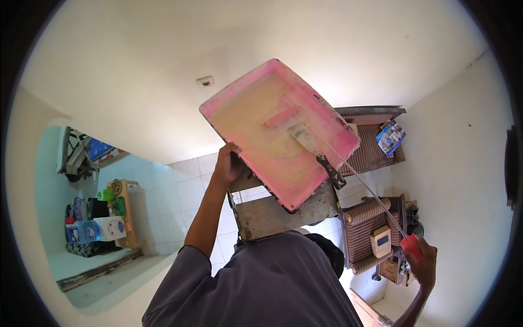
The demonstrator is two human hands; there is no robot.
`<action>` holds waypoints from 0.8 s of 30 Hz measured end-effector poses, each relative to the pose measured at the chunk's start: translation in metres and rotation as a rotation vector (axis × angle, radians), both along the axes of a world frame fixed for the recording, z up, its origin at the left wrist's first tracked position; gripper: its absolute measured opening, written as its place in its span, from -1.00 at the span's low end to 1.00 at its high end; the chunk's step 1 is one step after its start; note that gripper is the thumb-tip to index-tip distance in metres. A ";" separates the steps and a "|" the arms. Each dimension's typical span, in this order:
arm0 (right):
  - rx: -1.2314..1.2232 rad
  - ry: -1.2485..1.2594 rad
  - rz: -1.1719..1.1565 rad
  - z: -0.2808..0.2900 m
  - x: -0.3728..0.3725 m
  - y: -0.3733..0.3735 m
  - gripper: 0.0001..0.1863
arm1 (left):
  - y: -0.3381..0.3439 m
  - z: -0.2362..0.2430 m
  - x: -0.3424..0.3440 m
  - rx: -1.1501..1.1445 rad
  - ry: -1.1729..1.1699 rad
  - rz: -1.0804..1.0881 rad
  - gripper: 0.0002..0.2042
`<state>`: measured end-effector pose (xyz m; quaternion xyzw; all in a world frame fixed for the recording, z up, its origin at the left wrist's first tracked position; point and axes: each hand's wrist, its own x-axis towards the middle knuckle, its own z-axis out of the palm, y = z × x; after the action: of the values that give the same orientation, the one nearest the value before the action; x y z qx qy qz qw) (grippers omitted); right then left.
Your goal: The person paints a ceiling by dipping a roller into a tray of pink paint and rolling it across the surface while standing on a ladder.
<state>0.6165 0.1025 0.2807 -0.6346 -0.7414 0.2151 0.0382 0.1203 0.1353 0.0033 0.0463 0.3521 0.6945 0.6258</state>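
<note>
One scraper (pixel 321 159) lies on the paint tray (pixel 245 120) my left hand (pixel 227 163) grips by its edge. My right hand (pixel 424 262) curls tight around the red handle (pixel 411 248) of a roller (pixel 281 116).

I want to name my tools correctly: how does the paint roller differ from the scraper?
The paint roller has a red handle gripped in the right hand; no hand holds the scraper, whose handle is black. The roller looks much longer, with a thin rod; the scraper is short, with a flat blade. Both working ends are over the tray.
</note>
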 end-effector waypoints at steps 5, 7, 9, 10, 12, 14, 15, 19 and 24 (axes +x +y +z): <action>0.023 0.168 0.043 -0.019 -0.009 0.011 -0.60 | -0.003 -0.021 -0.006 0.164 0.001 -0.031 -0.68; 0.047 0.135 0.076 -0.038 -0.020 0.023 -0.60 | -0.001 -0.020 -0.004 0.087 0.067 -0.001 -0.62; 0.044 0.085 0.082 -0.047 -0.030 0.030 -0.58 | 0.000 -0.018 -0.004 0.036 0.088 0.016 -0.56; 0.047 0.053 0.080 -0.046 -0.030 0.031 -0.57 | -0.001 -0.016 -0.005 0.024 0.075 0.015 -0.53; 0.056 0.073 0.117 -0.043 -0.012 0.033 -0.59 | -0.003 -0.011 -0.005 0.000 0.073 0.029 -0.49; 0.068 0.080 0.122 -0.018 -0.014 0.032 -0.61 | -0.002 -0.004 -0.003 -0.031 0.100 0.044 -0.48; 0.056 0.084 0.098 -0.010 -0.010 0.031 -0.62 | -0.004 -0.002 -0.002 -0.017 0.099 0.036 -0.48; 0.004 0.066 0.041 0.014 0.012 0.026 -0.57 | -0.001 0.022 0.011 0.005 0.115 0.003 -0.51; 0.002 0.024 0.002 0.022 0.008 0.017 -0.54 | -0.003 -0.006 -0.003 0.000 0.098 -0.012 -0.54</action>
<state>0.6242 0.1191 0.3024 -0.6311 -0.7418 0.2220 0.0472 0.1174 0.1326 -0.0031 0.0824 0.3818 0.6878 0.6119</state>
